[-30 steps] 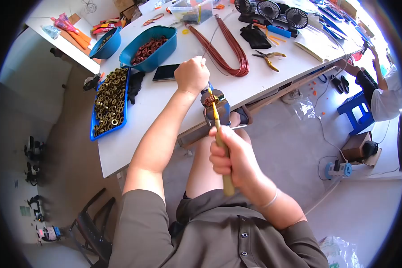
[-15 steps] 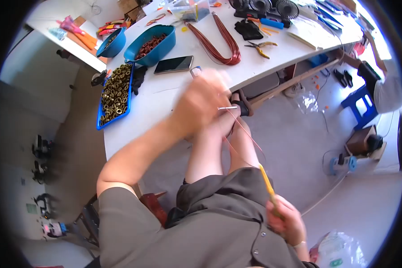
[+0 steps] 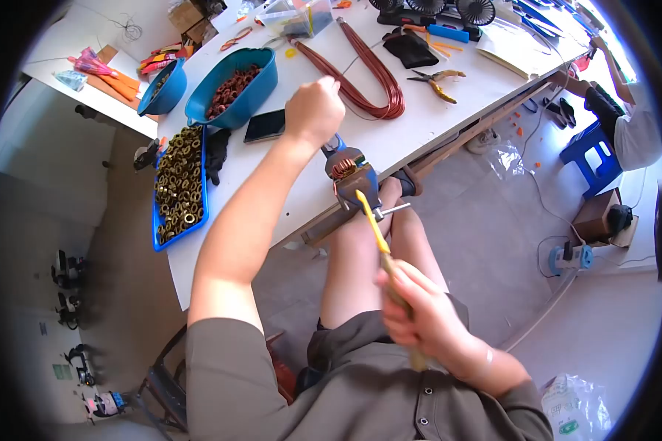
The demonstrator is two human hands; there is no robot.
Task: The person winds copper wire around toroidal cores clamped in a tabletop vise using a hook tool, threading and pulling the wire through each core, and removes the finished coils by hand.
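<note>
A small bench vise (image 3: 359, 187) is fixed at the table's front edge, with a ring core wound in copper wire (image 3: 343, 169) at its jaws. My left hand (image 3: 315, 114) is closed in a fist above the table, just beyond the vise; what it holds, if anything, is hidden. In my right hand (image 3: 426, 309) is a slim yellow hand tool (image 3: 375, 228) with a brownish handle. Its tip points up toward the vise's near face, and whether they touch I cannot tell. Beyond my left hand lies a looped bundle of copper wire (image 3: 379, 110).
To the left stand a blue tray of metallic rings (image 3: 178, 184), a teal basin of reddish rings (image 3: 261, 73) and a smaller blue basin (image 3: 165, 92). A phone (image 3: 265, 126) lies near my left hand. Pliers (image 3: 438, 82) lie farther right. Another person (image 3: 636, 132) sits at right.
My left hand has moved up and away from my lap, uncovering the vise and coil. My right hand has risen leftward with the yellow tool. Copper strands stretched between the hands no longer show.
</note>
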